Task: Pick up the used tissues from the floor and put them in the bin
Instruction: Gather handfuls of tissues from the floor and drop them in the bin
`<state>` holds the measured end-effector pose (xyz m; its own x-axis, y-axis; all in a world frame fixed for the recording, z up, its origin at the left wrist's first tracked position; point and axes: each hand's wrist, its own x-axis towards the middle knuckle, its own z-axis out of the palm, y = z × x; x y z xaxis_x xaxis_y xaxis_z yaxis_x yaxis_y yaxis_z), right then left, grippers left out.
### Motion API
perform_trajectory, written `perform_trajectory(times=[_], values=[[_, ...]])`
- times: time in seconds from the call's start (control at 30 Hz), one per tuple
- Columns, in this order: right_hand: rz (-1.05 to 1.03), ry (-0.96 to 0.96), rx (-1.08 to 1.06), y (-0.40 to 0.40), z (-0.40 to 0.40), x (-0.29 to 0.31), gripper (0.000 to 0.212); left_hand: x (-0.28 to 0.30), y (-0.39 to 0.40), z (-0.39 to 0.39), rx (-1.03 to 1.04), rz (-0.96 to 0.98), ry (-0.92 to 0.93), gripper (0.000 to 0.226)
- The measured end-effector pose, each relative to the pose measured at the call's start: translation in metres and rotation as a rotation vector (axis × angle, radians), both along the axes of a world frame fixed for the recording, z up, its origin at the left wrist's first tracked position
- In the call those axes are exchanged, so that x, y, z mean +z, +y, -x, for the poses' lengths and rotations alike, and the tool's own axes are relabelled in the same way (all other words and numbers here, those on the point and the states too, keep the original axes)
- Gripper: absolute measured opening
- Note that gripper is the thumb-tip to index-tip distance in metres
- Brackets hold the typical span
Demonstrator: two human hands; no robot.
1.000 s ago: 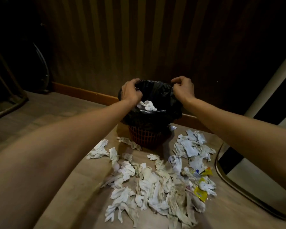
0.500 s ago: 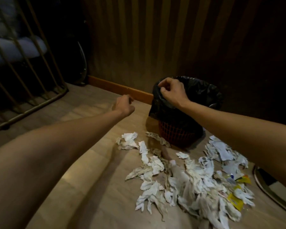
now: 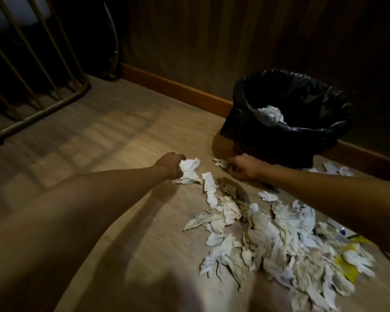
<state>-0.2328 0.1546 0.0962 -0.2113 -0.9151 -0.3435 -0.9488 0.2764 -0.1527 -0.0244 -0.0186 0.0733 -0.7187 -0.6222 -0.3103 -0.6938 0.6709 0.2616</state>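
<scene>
A red mesh bin lined with a black bag (image 3: 279,136) stands by the wall, with white tissue (image 3: 271,111) inside. A heap of used tissues (image 3: 268,239) lies on the wooden floor in front of it. My left hand (image 3: 169,165) is down on the floor, its fingers closed on a crumpled white tissue (image 3: 188,171) at the heap's far left. My right hand (image 3: 243,166) rests at the bin's foot, its fingers pinching a small tissue (image 3: 221,163) there.
A metal railing (image 3: 38,104) stands at the left. A wooden skirting board (image 3: 171,87) runs along the dark panelled wall. Yellow wrappers (image 3: 347,266) lie among the tissues at the right. More tissues (image 3: 333,168) lie to the right of the bin.
Both hands left the bin's rim and dropped to the floor. The left hand closed on a tissue at the heap's left; the right went to a tissue at the bin's foot.
</scene>
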Motion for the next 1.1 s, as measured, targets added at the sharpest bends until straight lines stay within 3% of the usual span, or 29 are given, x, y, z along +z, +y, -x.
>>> perform_trajectory(times=[0.07,0.2,0.3,0.4,0.47,0.53,0.63,0.73,0.8,0.9,0.93,1.0,1.1], values=[[-0.125,0.088,-0.013,0.004,0.002,-0.025,0.041,-0.023,0.002,0.013,-0.011,-0.045,-0.023,0.067],[-0.238,0.160,-0.176,0.001,-0.005,-0.068,0.094,-0.056,0.008,0.033,0.008,-0.017,-0.006,0.060],[-0.161,0.115,-0.352,-0.017,-0.009,-0.080,0.071,-0.070,0.008,0.044,0.017,-0.007,-0.060,0.066],[-0.134,0.028,-0.506,-0.038,-0.012,-0.089,0.082,-0.075,0.005,0.048,-0.001,0.016,-0.105,0.067],[-0.122,-0.010,-0.550,-0.045,-0.016,-0.093,0.088,-0.079,0.002,0.046,-0.003,-0.014,-0.030,0.058],[-0.096,-0.014,-0.536,-0.048,-0.016,-0.102,0.072,-0.082,-0.001,0.039,-0.013,-0.040,0.055,0.047],[-0.004,-0.054,-0.445,-0.050,-0.016,-0.108,0.032,-0.083,-0.001,0.023,-0.031,-0.051,0.093,0.037],[0.104,-0.144,-0.381,-0.053,-0.019,-0.102,0.014,-0.082,0.002,0.005,-0.075,-0.071,0.116,0.033],[0.143,-0.187,-0.268,-0.052,-0.023,-0.098,0.014,-0.079,0.004,-0.007,-0.107,-0.112,0.097,0.034],[-0.026,-0.076,0.064,-0.039,-0.030,-0.098,0.045,-0.071,0.018,-0.024,-0.128,-0.140,0.079,0.043],[-0.081,-0.027,0.160,-0.035,-0.032,-0.101,0.047,-0.069,0.024,-0.030,-0.142,-0.137,0.100,0.046],[-0.103,-0.013,0.272,-0.031,-0.035,-0.106,0.031,-0.062,0.038,-0.039,-0.219,-0.113,0.164,0.048],[-0.035,-0.049,0.257,-0.038,-0.038,-0.090,0.005,-0.054,0.057,-0.045,-0.491,-0.019,0.181,0.040]])
